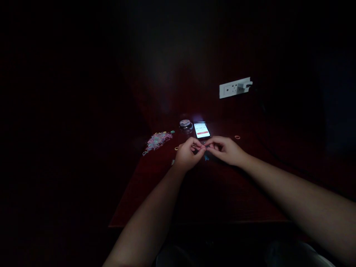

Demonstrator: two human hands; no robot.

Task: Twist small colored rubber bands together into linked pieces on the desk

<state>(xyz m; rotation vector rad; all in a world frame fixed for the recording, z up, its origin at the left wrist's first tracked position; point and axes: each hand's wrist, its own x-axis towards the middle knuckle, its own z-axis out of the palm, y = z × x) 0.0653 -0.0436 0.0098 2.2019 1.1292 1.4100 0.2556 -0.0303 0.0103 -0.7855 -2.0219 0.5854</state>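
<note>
In a very dark room my left hand [188, 155] and my right hand [226, 150] meet fingertip to fingertip over a dark reddish table [211, 196]. Both hands are pinched closed on something tiny between them, too small and dim to name. A small bluish piece [206, 158] shows just below the fingertips. A heap of small pastel rubber bands [157, 141] lies to the left of my left hand. Single loose bands lie near my hands, one orange [237, 137] at the right and one [176, 148] by my left hand.
A lit phone [201, 131] lies face up just beyond my fingers, with a small round glass dish [185, 124] beside it. A white wall socket with a plugged charger [236, 87] sits at the back right. The table's front edge [194, 222] runs across below my forearms.
</note>
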